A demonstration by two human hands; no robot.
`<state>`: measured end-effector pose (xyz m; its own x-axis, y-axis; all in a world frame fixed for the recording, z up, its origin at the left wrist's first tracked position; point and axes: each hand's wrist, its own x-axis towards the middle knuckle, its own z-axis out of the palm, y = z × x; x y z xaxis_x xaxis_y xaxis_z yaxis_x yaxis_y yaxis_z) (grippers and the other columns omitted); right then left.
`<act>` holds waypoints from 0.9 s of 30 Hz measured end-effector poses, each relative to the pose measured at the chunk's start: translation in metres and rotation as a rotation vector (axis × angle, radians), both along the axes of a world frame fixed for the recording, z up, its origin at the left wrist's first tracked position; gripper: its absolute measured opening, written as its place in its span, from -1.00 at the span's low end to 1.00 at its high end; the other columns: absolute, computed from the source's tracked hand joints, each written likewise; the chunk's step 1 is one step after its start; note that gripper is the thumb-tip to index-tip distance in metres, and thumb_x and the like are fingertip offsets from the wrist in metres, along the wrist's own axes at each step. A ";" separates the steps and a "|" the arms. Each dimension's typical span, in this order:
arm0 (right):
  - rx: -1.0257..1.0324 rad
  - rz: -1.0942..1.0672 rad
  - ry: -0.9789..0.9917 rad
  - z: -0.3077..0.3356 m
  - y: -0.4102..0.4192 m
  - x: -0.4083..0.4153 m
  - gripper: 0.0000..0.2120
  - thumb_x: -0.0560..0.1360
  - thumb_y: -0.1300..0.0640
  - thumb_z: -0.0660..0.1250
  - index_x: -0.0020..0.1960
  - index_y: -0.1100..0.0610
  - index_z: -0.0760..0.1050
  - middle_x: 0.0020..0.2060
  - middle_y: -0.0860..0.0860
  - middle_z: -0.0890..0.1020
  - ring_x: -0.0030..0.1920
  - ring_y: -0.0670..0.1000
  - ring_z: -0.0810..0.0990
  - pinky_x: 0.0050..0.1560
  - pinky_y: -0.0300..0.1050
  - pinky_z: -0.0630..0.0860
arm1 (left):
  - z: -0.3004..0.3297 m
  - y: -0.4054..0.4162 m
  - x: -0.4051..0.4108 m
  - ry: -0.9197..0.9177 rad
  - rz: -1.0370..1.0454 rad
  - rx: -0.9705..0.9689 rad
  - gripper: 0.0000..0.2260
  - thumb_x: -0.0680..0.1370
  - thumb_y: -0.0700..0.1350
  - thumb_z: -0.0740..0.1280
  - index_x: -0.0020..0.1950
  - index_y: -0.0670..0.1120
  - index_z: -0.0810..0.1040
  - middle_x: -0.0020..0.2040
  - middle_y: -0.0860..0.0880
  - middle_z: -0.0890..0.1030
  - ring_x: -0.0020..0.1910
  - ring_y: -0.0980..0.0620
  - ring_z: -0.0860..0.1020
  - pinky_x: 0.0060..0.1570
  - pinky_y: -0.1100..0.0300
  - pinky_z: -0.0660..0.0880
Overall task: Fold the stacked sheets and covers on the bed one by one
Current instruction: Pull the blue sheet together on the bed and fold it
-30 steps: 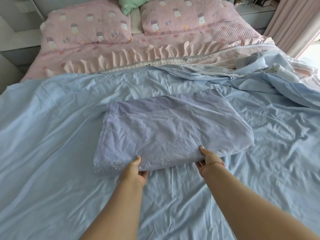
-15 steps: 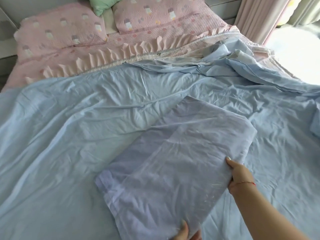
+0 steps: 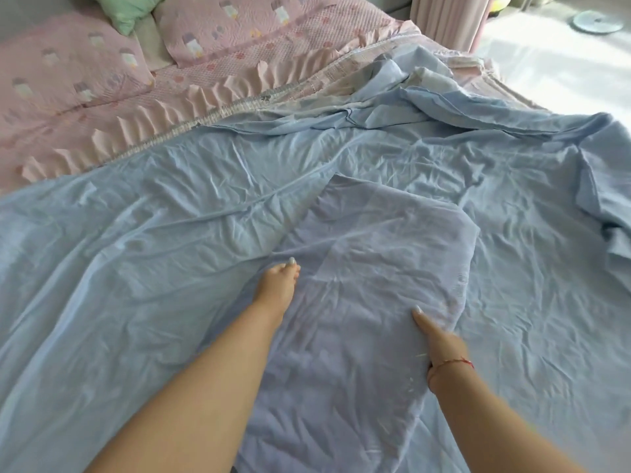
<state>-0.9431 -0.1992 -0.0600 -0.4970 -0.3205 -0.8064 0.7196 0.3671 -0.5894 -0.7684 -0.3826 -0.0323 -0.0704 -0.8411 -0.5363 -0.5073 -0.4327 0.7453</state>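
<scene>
A folded lavender sheet (image 3: pixel 368 268) lies lengthwise on the spread light blue sheet (image 3: pixel 136 254), running from the bed's middle down toward me. My left hand (image 3: pixel 277 285) grips its left edge, fingers bunched at the fabric. My right hand (image 3: pixel 440 343) holds its right edge, with the thumb on top and the fingers hidden underneath. A red thread circles that wrist. A crumpled pile of blue and pale covers (image 3: pixel 420 93) sits at the far right of the bed.
Pink pillows (image 3: pixel 68 63) and a green cushion (image 3: pixel 126 8) lie at the head of the bed, with a pink ruffled cover (image 3: pixel 191 104) below them. A pink curtain (image 3: pixel 447 18) hangs at the far right, beside a bright floor area.
The folded lavender sheet has turned from crosswise to lengthwise and shifted right. My left hand moved up to its left edge; my right hand kept hold of the right edge.
</scene>
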 end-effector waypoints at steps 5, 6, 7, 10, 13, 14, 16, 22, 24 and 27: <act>0.070 0.012 -0.032 -0.008 0.008 0.023 -0.73 0.28 0.14 0.58 -0.11 0.18 0.56 -0.16 0.22 0.67 -0.15 0.24 0.66 -0.02 0.25 0.59 | -0.029 -0.042 0.013 -0.477 -0.401 -0.133 -0.43 0.58 0.11 0.29 0.45 -0.22 0.33 0.46 -0.21 0.34 0.43 -0.17 0.32 0.39 0.04 0.28; 0.079 0.011 -0.027 -0.010 0.009 0.023 -0.73 0.28 0.14 0.58 -0.11 0.18 0.56 -0.15 0.23 0.67 -0.15 0.25 0.66 -0.02 0.27 0.58 | -0.033 -0.046 0.018 -0.532 -0.419 -0.113 -0.28 0.53 0.17 0.34 0.52 -0.22 0.20 0.51 -0.18 0.26 0.47 -0.14 0.26 0.43 0.06 0.23; 0.077 -0.001 -0.023 -0.016 0.009 0.023 -0.73 0.28 0.15 0.58 -0.11 0.19 0.57 -0.14 0.23 0.67 -0.14 0.25 0.66 -0.02 0.28 0.58 | -0.037 -0.051 0.023 -0.560 -0.425 -0.081 -0.17 0.47 0.22 0.39 0.53 -0.23 0.15 0.52 -0.17 0.24 0.48 -0.14 0.25 0.43 0.06 0.24; 0.100 -0.009 -0.034 -0.028 0.008 0.019 -0.67 0.27 0.15 0.58 -0.05 0.22 0.57 -0.12 0.25 0.67 -0.13 0.26 0.66 -0.02 0.31 0.57 | -0.050 -0.062 0.036 -0.496 -0.342 -0.009 -0.08 0.32 0.26 0.51 0.47 -0.22 0.26 0.44 -0.15 0.36 0.40 -0.11 0.38 0.32 0.07 0.37; 0.082 -0.007 -0.068 -0.037 0.009 0.018 -0.60 0.26 0.15 0.58 0.04 0.27 0.59 -0.12 0.28 0.67 -0.13 0.28 0.67 -0.06 0.34 0.56 | -0.060 -0.076 0.041 -0.198 -0.266 0.217 -0.10 0.16 0.21 0.64 0.34 -0.23 0.46 0.30 -0.09 0.53 0.26 -0.09 0.51 0.24 0.13 0.42; 0.067 0.004 -0.088 -0.038 0.011 0.018 -0.62 0.28 0.18 0.56 0.04 0.28 0.59 -0.14 0.28 0.68 -0.16 0.28 0.67 -0.08 0.33 0.57 | -0.063 -0.078 0.042 -0.130 -0.261 0.334 -0.07 0.04 0.19 0.68 0.28 -0.23 0.52 0.23 -0.10 0.59 0.20 -0.11 0.57 0.27 0.07 0.45; 0.025 0.043 -0.133 -0.033 0.015 0.020 -0.67 0.30 0.27 0.50 0.05 0.32 0.58 -0.17 0.29 0.67 -0.26 0.25 0.68 -0.19 0.25 0.61 | -0.062 -0.076 0.042 -0.059 -0.297 0.542 -0.24 0.02 0.03 0.70 0.14 -0.24 0.63 0.05 -0.18 0.68 0.05 -0.15 0.63 0.26 -0.09 0.49; -0.098 0.094 -0.109 0.006 0.028 0.012 -0.57 0.19 0.36 0.42 0.06 0.40 0.55 -0.14 0.32 0.66 -0.28 0.23 0.68 -0.29 0.11 0.63 | -0.030 -0.063 0.045 0.169 -0.395 0.643 -0.51 0.05 -0.25 0.63 -0.04 -0.28 0.70 -0.02 -0.28 0.67 -0.16 -0.19 0.66 0.11 -0.12 0.56; -0.154 0.104 -0.059 0.029 0.028 0.005 -0.63 0.21 0.37 0.39 0.01 0.40 0.56 -0.22 0.28 0.67 -0.31 0.20 0.68 -0.34 0.04 0.63 | -0.013 -0.063 0.052 0.300 -0.404 0.560 -0.36 -0.15 -0.18 0.69 -0.09 -0.22 0.72 -0.06 -0.25 0.68 -0.17 -0.17 0.68 -0.01 -0.10 0.61; -0.287 0.128 0.031 0.075 0.020 -0.009 -0.76 0.19 0.35 0.40 -0.14 0.32 0.63 -0.27 0.22 0.68 -0.33 0.15 0.68 -0.37 -0.03 0.62 | 0.026 -0.059 0.059 0.490 -0.406 0.474 -0.32 -0.17 -0.15 0.71 -0.07 -0.19 0.72 -0.07 -0.23 0.69 -0.15 -0.15 0.69 -0.18 -0.01 0.64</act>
<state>-0.9522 -0.1789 0.0148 -0.4610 -0.5945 -0.6588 0.6581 0.2690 -0.7032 -0.7092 -0.4415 -0.0061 -0.6434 -0.3888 -0.6595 -0.3553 -0.6114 0.7071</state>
